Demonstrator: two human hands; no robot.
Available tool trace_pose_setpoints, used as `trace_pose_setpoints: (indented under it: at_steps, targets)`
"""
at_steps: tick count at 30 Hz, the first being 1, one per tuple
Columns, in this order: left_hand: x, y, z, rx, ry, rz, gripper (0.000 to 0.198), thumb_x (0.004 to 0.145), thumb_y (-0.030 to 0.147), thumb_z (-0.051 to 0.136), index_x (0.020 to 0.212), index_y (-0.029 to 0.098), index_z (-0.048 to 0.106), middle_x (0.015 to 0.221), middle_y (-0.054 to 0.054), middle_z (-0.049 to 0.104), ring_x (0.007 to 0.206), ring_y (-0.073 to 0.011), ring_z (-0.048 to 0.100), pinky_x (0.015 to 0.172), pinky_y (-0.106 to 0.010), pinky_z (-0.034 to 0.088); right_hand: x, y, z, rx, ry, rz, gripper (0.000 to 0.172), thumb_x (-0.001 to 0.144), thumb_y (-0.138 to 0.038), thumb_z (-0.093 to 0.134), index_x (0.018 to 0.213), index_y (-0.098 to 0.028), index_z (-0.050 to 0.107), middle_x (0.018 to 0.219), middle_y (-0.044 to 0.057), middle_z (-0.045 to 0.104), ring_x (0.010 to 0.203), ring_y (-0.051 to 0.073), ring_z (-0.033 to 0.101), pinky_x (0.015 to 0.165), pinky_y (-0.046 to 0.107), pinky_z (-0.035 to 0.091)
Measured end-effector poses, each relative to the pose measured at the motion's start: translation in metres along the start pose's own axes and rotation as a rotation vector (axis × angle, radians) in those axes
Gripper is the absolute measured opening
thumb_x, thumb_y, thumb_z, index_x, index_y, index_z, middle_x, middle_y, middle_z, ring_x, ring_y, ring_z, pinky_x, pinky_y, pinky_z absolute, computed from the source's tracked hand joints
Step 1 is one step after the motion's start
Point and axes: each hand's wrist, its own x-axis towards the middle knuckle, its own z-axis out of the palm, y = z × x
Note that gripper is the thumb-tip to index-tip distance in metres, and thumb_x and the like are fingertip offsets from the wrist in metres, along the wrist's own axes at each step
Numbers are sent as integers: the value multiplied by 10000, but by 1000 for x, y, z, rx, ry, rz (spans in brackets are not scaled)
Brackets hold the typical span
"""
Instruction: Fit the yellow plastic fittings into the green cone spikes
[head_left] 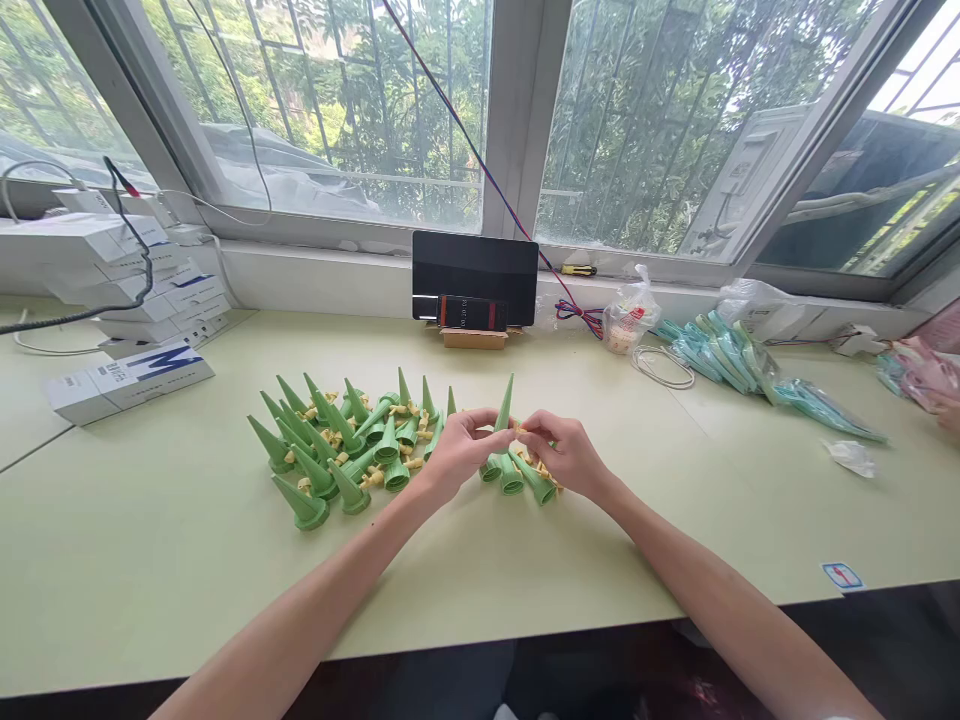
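Observation:
A heap of several green plastic cone spikes (345, 445) with small yellow fittings lies on the pale green table (187, 540). My left hand (457, 450) is closed around the base of one green cone (505, 405), which points upward. Pinched fingers of my right hand (562, 450) press a small yellow fitting (519, 429) at that cone's base. Both hands meet just right of the heap, above a few more cones (517, 475) lying on the table.
A dark tablet (475, 278) leans against the window sill with a phone (472, 313) before it. White boxes (127, 380) stack at left. Bagged teal items (720, 350), a white cable (664, 365) and plastic bags lie at right.

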Motion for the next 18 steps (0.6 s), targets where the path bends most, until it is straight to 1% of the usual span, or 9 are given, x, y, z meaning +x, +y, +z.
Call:
trace_pose_setpoints:
  at_steps: [5,12,18]
  targets:
    - [0,1,0,-3,-9,0,329,713,427,739,875,146,684,618,27,491,489,-49,248,450,-232,127,0,0,0,-8,1,-10,195,924,-337,519,804,-189,562,591,-23,553,516,109,502,512,234,408]
    - [0,-1,-1,-3,-23,18,297,740,408,734,857,143,670,602,36,444,502,-51,225,452,-232,124,0,-1,0,-30,-1,-11,211,929,-332,509,784,-187,558,559,-30,543,495,103,470,507,234,392]
    - [0,-2,-1,5,-35,25,290,761,400,724,864,136,663,609,31,447,513,-53,226,459,-229,130,0,-1,0,-39,3,-13,221,927,-333,505,768,-187,550,545,-36,532,484,99,449,503,234,379]
